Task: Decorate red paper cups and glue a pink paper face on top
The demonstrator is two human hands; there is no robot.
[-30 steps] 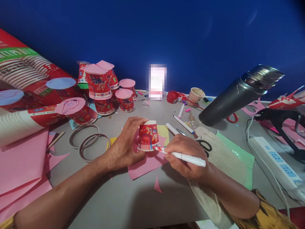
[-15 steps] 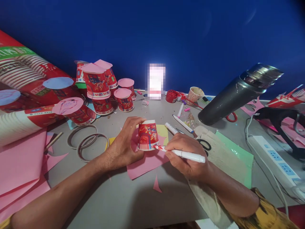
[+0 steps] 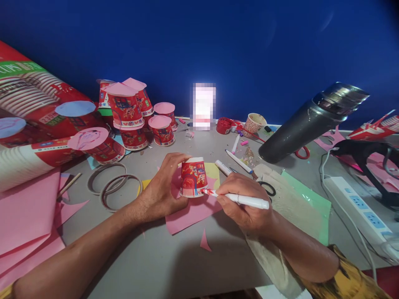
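My left hand (image 3: 163, 187) grips an upside-down red patterned paper cup (image 3: 193, 176) and holds it on a pink paper sheet (image 3: 191, 211) on the grey table. My right hand (image 3: 245, 201) is closed round a white marker (image 3: 241, 200). The marker's red-and-white tip touches the cup's lower rim on its right side. A yellow paper (image 3: 213, 170) lies under and behind the cup.
Stacked red cups with pink paper lids (image 3: 134, 112) stand at the back left, beside long sleeves of cups (image 3: 34, 124). Two tape rings (image 3: 115, 185), scissors (image 3: 268, 189), loose markers (image 3: 240, 160), a dark flask (image 3: 311, 120), a power strip (image 3: 358, 207) and pink sheets (image 3: 28, 216) surround the hands.
The marker tip has crept a little leftward along the cup's rim. Both hands and the cup stay nearly where they were.
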